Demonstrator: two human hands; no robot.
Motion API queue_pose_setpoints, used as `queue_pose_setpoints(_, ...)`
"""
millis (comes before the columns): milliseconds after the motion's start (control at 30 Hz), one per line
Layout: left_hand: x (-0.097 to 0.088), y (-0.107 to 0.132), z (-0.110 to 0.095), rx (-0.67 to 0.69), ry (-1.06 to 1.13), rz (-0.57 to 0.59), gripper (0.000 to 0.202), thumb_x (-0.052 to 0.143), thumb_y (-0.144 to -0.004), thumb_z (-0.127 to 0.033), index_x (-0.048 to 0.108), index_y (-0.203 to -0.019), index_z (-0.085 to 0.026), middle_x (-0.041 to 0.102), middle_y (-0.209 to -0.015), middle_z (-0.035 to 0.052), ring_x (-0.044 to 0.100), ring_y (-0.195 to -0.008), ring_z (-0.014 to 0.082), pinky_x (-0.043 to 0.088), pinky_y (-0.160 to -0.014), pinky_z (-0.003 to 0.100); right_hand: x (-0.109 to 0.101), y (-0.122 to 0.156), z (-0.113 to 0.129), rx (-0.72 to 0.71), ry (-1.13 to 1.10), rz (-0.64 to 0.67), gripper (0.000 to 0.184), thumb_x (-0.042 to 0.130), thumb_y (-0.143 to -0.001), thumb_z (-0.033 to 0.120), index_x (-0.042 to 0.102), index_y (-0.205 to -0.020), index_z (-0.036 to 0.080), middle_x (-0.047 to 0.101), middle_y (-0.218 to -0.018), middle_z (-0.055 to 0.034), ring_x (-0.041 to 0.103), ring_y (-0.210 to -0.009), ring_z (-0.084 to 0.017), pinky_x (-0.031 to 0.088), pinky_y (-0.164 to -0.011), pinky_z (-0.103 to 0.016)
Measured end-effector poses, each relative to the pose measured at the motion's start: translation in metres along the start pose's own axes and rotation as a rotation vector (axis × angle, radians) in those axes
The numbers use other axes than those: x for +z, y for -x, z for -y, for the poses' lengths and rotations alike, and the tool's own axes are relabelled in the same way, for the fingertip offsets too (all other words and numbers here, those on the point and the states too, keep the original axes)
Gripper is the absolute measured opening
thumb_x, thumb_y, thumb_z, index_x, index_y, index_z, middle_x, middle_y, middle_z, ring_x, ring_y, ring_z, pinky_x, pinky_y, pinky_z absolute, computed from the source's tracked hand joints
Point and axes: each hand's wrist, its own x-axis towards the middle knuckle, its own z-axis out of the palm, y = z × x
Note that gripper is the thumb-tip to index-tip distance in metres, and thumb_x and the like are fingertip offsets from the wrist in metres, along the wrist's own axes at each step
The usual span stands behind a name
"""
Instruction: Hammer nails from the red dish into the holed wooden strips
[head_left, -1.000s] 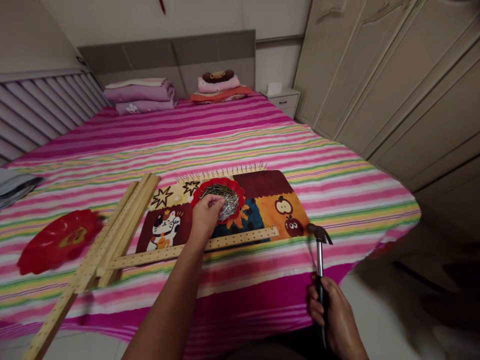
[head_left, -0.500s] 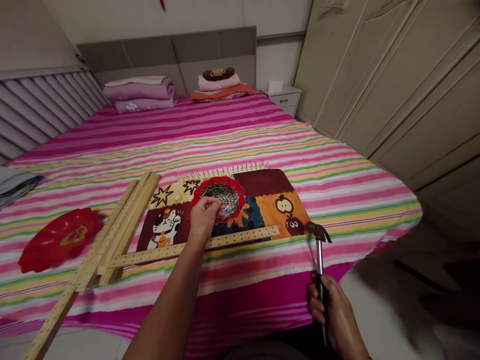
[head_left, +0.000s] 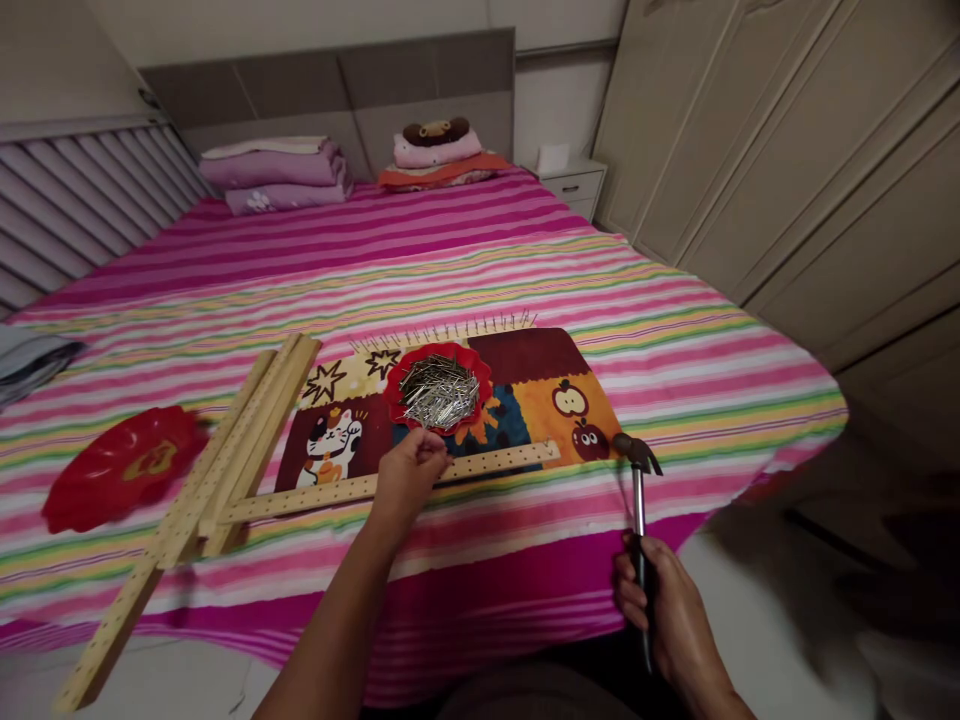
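On a pink-striped bed sheet (head_left: 675, 400), the left hand (head_left: 409, 478) has dropped away from the heap of steel nails (head_left: 439, 392) and now sits lower, its fingertips just above a drilled wooden strip (head_left: 480, 465) instead of over the dish. Its fingers are drawn into a tight pinch; whether a nail lies between them is too small to tell. The nails form a loose, glinting tangle inside a scalloped red dish (head_left: 486, 375), which rests on a fabric patchwork panel (head_left: 529, 355) printed with a cat and apples. A row of thin nails (head_left: 450, 328) stands along the panel's far edge. The right hand (head_left: 664, 605) is wrapped closed around the black grip of a claw hammer (head_left: 638, 500), whose dark head sits just beside the panel's apple corner. Left of the panel, more drilled strips (head_left: 225, 470) cross in a pale stack, and beyond them lies a blurred red plastic plate (head_left: 124, 470). Striped sheet runs on past the panel toward folded bedding (head_left: 274, 165) at the bed's far end, and the bed's right edge drops to a tiled floor (head_left: 750, 600).
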Motion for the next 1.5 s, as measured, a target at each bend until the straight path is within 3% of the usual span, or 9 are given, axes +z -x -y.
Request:
queue_pose_setpoints(133, -0.005, 0.003, -0.005, 0.176, -0.367, -0.036, 0.010, 0.057, -0.063, -0.023, 0.062, -0.071, -0.021, 0.063, -0.062, -0.0030, 0.059, -0.062, 0.0124, 0.045, -0.062, 0.023, 0.002, 0.001, 0.002, -0.007, 0.009, -0.004, 0.030, 0.068, -0.069, 0.045, 0.055, -0.079, 0.021, 0.048, -0.054, 0.0053, 0.030, -0.038, -0.004, 0.020, -0.030, -0.014)
queue_pose_setpoints(300, -0.007, 0.007, -0.008, 0.186, -0.387, -0.100, 0.012, 0.056, -0.069, -0.029, 0.063, -0.074, -0.020, 0.062, -0.060, -0.0035, 0.057, -0.057, 0.0117, 0.043, -0.058, 0.021, 0.002, 0.002, 0.002, -0.003, -0.003, -0.002, 0.029, 0.069, -0.069, 0.045, 0.054, -0.079, 0.021, 0.048, -0.054, 0.0054, 0.030, -0.038, -0.005, 0.020, -0.030, -0.013)
queue_pose_setpoints(533, -0.008, 0.011, -0.012, 0.260, -0.759, 0.021, 0.015, 0.054, -0.072, -0.018, 0.067, -0.079, -0.022, 0.066, -0.074, 0.0009, 0.060, -0.068, 0.0147, 0.044, -0.067, 0.024, 0.002, 0.003, 0.004, -0.012, -0.007, -0.001, 0.027, 0.067, -0.071, 0.042, 0.056, -0.082, 0.020, 0.048, -0.055, 0.0047, 0.031, -0.038, -0.005, 0.021, -0.030, -0.014)
queue_pose_setpoints(633, -0.005, 0.012, -0.018, 0.234, -0.974, 0.140, 0.018, 0.051, -0.075, -0.017, 0.069, -0.079, -0.021, 0.066, -0.083, 0.0053, 0.060, -0.071, 0.0168, 0.043, -0.067, 0.026, 0.004, 0.004, 0.004, -0.008, -0.007, 0.002, 0.026, 0.067, -0.071, 0.042, 0.055, -0.081, 0.021, 0.049, -0.055, 0.0045, 0.031, -0.038, -0.005, 0.020, -0.030, -0.014)
queue_pose_setpoints(733, -0.002, 0.011, -0.024, 0.183, -1.068, 0.151, 0.017, 0.052, -0.074, -0.015, 0.068, -0.077, -0.019, 0.065, -0.081, 0.0069, 0.058, -0.069, 0.0173, 0.041, -0.065, 0.027, 0.004, 0.003, 0.004, -0.004, -0.007, -0.007, 0.026, 0.066, -0.072, 0.041, 0.054, -0.081, 0.021, 0.049, -0.055, 0.0047, 0.031, -0.038, -0.006, 0.021, -0.030, -0.014)
queue_pose_setpoints(933, 0.013, 0.004, -0.034, 0.310, -0.681, 0.150, 0.007, 0.060, -0.067, -0.019, 0.066, -0.064, -0.021, 0.062, -0.073, 0.0013, 0.055, -0.074, 0.0159, 0.041, -0.068, 0.025, 0.004, 0.003, 0.004, -0.004, -0.010, -0.006, 0.026, 0.066, -0.072, 0.042, 0.053, -0.082, 0.021, 0.049, -0.055, 0.0052, 0.030, -0.038, -0.005, 0.020, -0.030, -0.014)
queue_pose_setpoints(1167, 0.065, -0.004, -0.027, 0.148, -0.054, 0.267, 0.005, 0.062, -0.062, -0.022, 0.063, -0.065, -0.019, 0.055, -0.054, -0.0045, 0.049, -0.052, 0.0093, 0.038, -0.052, 0.020, 0.005, 0.004, 0.006, -0.001, -0.008, -0.009, 0.028, 0.067, -0.070, 0.043, 0.052, -0.081, 0.021, 0.049, -0.055, 0.0054, 0.031, -0.038, -0.005, 0.019, -0.031, -0.014)
queue_pose_setpoints(1333, 0.093, -0.014, -0.016, 0.124, 0.037, 0.215, 0.004, 0.063, -0.060, -0.021, 0.061, -0.063, -0.019, 0.057, -0.055, -0.0052, 0.052, -0.054, 0.0083, 0.039, -0.053, 0.019, 0.005, 0.004, 0.006, 0.009, -0.014, -0.010, 0.027, 0.066, -0.072, 0.042, 0.052, -0.081, 0.021, 0.049, -0.056, 0.0055, 0.031, -0.038, -0.005, 0.019, -0.032, -0.014)
queue_pose_setpoints(1500, 0.101, -0.018, -0.011, 0.124, -0.017, 0.201, 0.003, 0.062, -0.063, -0.021, 0.063, -0.064, -0.019, 0.061, -0.058, -0.0040, 0.056, -0.056, 0.0096, 0.041, -0.056, 0.020, 0.005, 0.003, 0.007, 0.014, -0.010, -0.008, 0.027, 0.066, -0.072, 0.042, 0.051, -0.080, 0.022, 0.049, -0.055, 0.0053, 0.031, -0.038, -0.005, 0.018, -0.032, -0.014)
